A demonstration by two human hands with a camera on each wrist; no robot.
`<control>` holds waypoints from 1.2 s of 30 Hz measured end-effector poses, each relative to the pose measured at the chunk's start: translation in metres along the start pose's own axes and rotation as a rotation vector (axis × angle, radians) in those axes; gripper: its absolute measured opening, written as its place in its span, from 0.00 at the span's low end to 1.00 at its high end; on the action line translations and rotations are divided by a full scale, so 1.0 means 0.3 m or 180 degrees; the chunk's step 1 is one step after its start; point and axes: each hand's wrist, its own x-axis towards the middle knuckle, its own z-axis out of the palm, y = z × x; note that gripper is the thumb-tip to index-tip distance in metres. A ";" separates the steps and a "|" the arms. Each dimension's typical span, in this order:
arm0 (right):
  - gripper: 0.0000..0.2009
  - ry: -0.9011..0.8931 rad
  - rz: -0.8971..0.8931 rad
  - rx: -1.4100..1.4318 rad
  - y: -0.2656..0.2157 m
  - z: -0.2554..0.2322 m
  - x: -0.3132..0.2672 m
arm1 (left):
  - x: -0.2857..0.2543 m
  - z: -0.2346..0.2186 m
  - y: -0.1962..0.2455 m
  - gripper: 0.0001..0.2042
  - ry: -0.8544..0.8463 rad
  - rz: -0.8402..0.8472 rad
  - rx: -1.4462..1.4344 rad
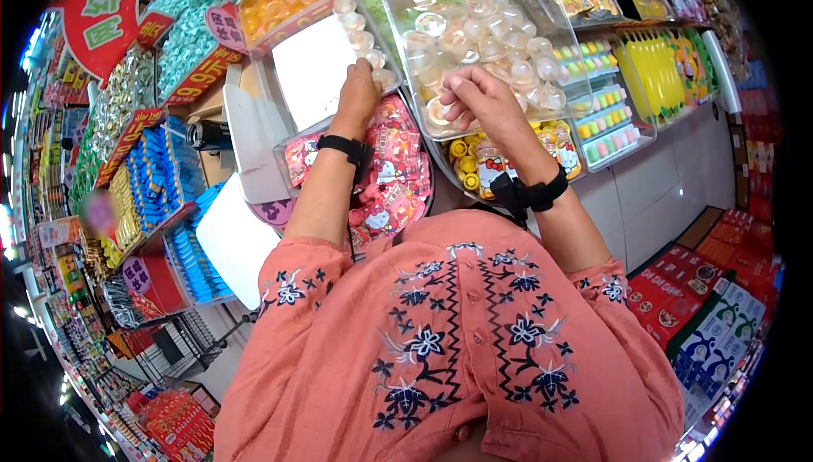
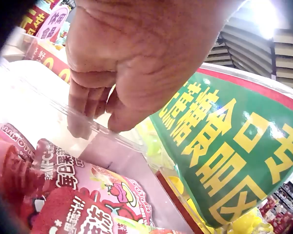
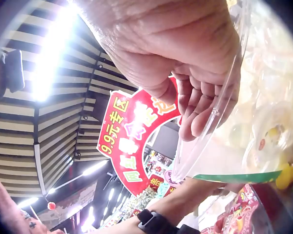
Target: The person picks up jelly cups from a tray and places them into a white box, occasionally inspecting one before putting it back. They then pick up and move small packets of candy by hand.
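In the head view, the left hand point(image 1: 361, 96) reaches into a clear bin beside a white panel point(image 1: 312, 72), its fingertips at a row of round jelly cups point(image 1: 360, 41). The left wrist view has this hand point(image 2: 132, 63) with bent fingers down behind the clear wall; whether they grip a cup is hidden. The right hand point(image 1: 489, 105) is at the left part of a larger clear bin point(image 1: 428, 134) of pale cups point(image 1: 517, 43). Its fingers point(image 3: 200, 107) are loosely bent near the bin's clear edge in the right wrist view, with nothing visible in them.
Pink packets point(image 1: 394, 165) fill a bin below the left hand. Yellow packets point(image 1: 495, 161) lie below the large bin. Trays of coloured sweets point(image 1: 605, 110) stand to the right, blue packets point(image 1: 157, 165) to the left. A shopping cart point(image 1: 174, 348) stands at lower left.
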 end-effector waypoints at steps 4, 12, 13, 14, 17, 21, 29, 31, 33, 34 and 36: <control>0.12 0.0024 -0.0063 -0.0015 -0.014 -0.008 -0.003 | -0.011 -0.011 -0.017 0.18 0.0055 0.0107 -0.0070; 0.10 0.0596 -0.0794 -0.1080 -0.062 -0.159 0.002 | -0.115 -0.258 0.128 0.19 0.0291 -0.0592 -0.1801; 0.11 0.0582 -0.1045 -0.1537 -0.058 -0.181 -0.001 | -0.145 -0.281 0.160 0.19 0.0327 -0.0644 -0.1979; 0.11 0.0559 -0.1302 -0.1988 -0.054 -0.194 -0.001 | -0.180 -0.288 0.179 0.19 0.0304 -0.0691 -0.2142; 0.15 -0.0040 -0.0780 -0.2760 -0.034 -0.192 0.011 | -0.270 -0.297 0.228 0.16 0.0190 -0.0770 -0.2335; 0.18 -0.0264 -0.1183 -0.3771 -0.010 -0.113 0.014 | -0.354 -0.250 0.244 0.16 -0.0091 -0.0924 -0.2379; 0.16 -0.0838 -0.0549 -0.4570 -0.020 -0.029 0.070 | -0.392 -0.231 0.294 0.16 -0.0199 -0.0961 -0.2592; 0.15 -0.0761 -0.0501 -0.4743 -0.015 -0.015 0.077 | -0.395 -0.231 0.296 0.16 -0.0252 -0.1031 -0.2701; 0.14 -0.0519 -0.0550 -0.4794 0.001 -0.001 0.066 | -0.398 -0.236 0.304 0.16 -0.0275 -0.1054 -0.2759; 0.13 -0.0485 -0.0598 -0.4727 -0.002 0.000 0.060 | -0.399 -0.236 0.305 0.16 -0.0278 -0.1051 -0.2760; 0.12 -0.0417 -0.0688 -0.4582 -0.010 0.000 0.049 | -0.402 -0.234 0.302 0.15 -0.0292 -0.1047 -0.2755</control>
